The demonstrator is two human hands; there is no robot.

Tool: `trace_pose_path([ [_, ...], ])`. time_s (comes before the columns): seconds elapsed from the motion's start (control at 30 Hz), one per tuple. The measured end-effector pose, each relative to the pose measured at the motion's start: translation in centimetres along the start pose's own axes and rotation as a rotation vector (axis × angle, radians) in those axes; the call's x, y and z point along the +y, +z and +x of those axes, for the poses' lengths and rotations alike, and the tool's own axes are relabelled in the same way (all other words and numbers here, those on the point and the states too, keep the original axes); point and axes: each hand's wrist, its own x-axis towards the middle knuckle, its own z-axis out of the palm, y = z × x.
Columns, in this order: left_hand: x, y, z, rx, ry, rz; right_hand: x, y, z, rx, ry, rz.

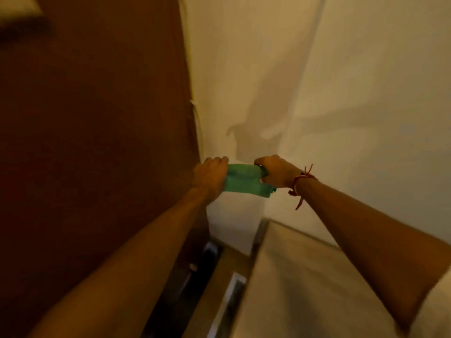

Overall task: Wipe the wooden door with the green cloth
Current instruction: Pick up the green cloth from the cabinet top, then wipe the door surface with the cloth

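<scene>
Presently, the wooden door [92, 132] fills the left half of the frame, a dark reddish-brown panel running from the top edge down to the lower left. Its face is blurred; no wet streak, dust line or wiped patch can be made out on it. A pale, blurred object sits in the upper left corner and cannot be identified.

At centre frame, just right of the door's edge, the left hand [210, 175] is closed on the left end of the green cloth [240, 180]. Its fingers are curled tight over the fabric, knuckles toward the camera. The cloth hangs in the air as a short folded band stretched between both hands, in front of the pale wall [341, 93] and not touching the door.

The right hand [275, 172] grips the cloth's right end, fingers wrapped around it and pressed together. A red thread [301, 184] is tied at that wrist, with loose ends hanging.

In the lower right, a light-coloured surface [305, 284] lies below the right forearm; nothing on it is visible.

Assessment: the cloth is in hand and apparently being folded or pulled taut, which reads as preparation. No contact with the door is shown. The wiping itself appears to be wholly outstanding: the cloth must go left onto the panel and be passed over its face.
</scene>
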Motion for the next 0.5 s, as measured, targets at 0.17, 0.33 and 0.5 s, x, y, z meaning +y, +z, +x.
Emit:
trace_pose_path([
  [0.17, -5.7, -15.2, -0.7, 0.378, -0.197, -0.100, -10.0, -11.4, 3.3, 0.192, -0.249, 0.148],
  [0.33, -8.5, -28.3, -4.8, 0.649, -0.279, 0.115, -19.9, -19.8, 3.6, 0.390, -0.500, 0.328],
  [0.5, -10.3, -36.4, -11.6, 0.800, -0.447, 0.243, -29.0, -25.0, 2.6, 0.429, -0.747, 0.414],
])
